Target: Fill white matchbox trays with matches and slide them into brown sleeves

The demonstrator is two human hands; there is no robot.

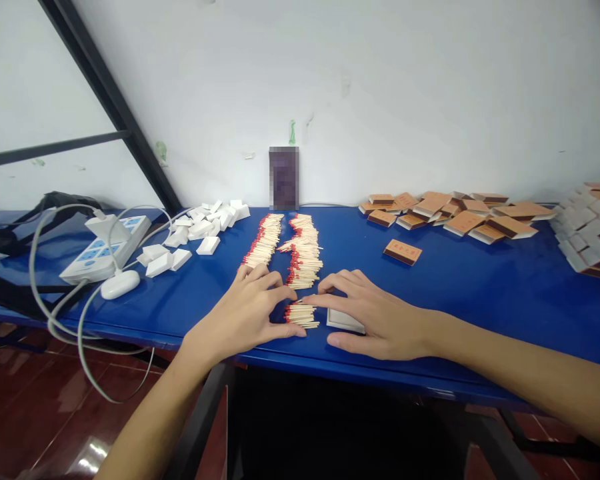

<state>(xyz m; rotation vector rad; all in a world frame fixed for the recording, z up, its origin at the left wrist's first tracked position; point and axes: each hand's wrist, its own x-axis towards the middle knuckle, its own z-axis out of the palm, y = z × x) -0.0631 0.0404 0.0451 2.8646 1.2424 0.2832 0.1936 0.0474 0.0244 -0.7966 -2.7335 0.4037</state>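
Two rows of red-tipped matches lie on the blue table, a left row [264,241] and a right row [305,257]. A small bunch of matches [303,316] is set apart at the near end of the right row. My left hand [253,310] has its thumb and fingers spread around the left side of that bunch. From the right, my right hand [375,313] reaches over a white tray [345,322], its index fingertip at the top of the bunch and its thumb apart. Part of the tray is hidden under this hand.
White trays [207,220] are heaped at the back left, beside a power strip [105,250] with looping cables. Brown matchbox sleeves [463,223] lie at the back right, near a stack of boxes [587,230]. A blurred dark object [284,179] leans on the wall.
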